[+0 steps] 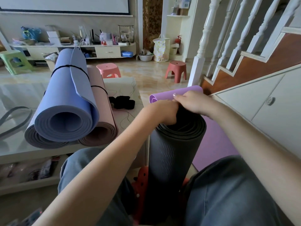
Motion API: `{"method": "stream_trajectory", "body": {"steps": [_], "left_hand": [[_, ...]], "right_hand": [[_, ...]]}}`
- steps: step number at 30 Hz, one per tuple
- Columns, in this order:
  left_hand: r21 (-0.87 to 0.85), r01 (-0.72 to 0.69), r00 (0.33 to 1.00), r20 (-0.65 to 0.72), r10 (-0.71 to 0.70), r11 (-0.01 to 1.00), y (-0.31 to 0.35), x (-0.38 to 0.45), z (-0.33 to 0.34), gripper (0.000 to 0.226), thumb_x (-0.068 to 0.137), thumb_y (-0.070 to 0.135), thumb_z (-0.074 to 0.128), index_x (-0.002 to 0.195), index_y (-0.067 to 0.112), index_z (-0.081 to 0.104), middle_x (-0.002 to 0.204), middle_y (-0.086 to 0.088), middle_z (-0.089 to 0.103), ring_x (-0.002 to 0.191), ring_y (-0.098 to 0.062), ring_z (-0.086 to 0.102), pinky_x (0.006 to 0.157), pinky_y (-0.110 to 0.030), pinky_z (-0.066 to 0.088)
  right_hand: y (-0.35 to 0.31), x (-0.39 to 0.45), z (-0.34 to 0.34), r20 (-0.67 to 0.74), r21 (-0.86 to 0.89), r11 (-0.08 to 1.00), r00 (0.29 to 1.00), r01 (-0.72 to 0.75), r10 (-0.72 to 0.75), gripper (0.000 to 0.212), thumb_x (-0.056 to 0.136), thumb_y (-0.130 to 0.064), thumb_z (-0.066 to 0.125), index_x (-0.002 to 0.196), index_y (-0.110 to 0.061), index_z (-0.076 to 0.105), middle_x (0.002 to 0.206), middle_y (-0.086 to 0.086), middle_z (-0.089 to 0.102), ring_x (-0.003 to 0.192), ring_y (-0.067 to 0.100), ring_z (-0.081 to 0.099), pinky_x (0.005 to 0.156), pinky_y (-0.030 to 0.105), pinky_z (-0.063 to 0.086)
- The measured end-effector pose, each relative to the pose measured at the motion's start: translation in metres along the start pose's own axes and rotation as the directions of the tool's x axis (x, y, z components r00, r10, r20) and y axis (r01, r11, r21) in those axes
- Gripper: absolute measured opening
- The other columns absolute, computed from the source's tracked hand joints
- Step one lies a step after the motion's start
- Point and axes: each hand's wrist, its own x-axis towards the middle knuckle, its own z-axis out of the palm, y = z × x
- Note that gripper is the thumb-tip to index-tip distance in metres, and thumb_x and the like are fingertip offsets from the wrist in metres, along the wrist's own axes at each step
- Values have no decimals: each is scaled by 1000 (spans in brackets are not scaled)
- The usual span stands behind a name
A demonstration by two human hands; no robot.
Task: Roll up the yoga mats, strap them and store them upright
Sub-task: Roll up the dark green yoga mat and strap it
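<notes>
A rolled black yoga mat [174,149] stands upright between my knees, its coiled end facing up. My left hand [162,114] grips the top rim of this roll with curled fingers. My right hand [191,102] lies over the far side of the top, fingers curled on the mat's edge. Behind it a purple mat [169,95] lies partly rolled on the floor. On the low table [9,150] to the left lie a rolled blue mat [68,101], a rolled pink mat [101,98] and a grey roll [37,139] under them; thin black straps circle the blue and pink ones.
A pile of black straps [122,102] lies on the table's far corner. A grey band [14,118] lies at the table's left. Two red stools [176,70] stand on the floor beyond. A staircase with white balusters [203,38] and a cabinet [260,108] is on the right.
</notes>
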Motion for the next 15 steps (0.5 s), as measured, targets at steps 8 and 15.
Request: {"method": "stream_trajectory", "body": {"steps": [8,15], "left_hand": [[111,-13,994,-105,24,994,2,0,6,54,96,13,43,148,7,31,144,-14,44,129,-28,46,97,-35,41],[-611,64,996,92,-10,789,-34,3,1,22,87,22,67,101,5,70,95,-7,72,91,-22,69,82,-28,53]], "right_hand": [[0,-6,19,-67,21,999,997,-43,44,57,102,-52,23,134,-15,53,143,7,49,131,26,42,96,30,30],[44,-4,19,146,664,747,986,-33,-86,28,91,-26,62,113,-10,64,103,7,71,89,14,69,81,24,56]]}}
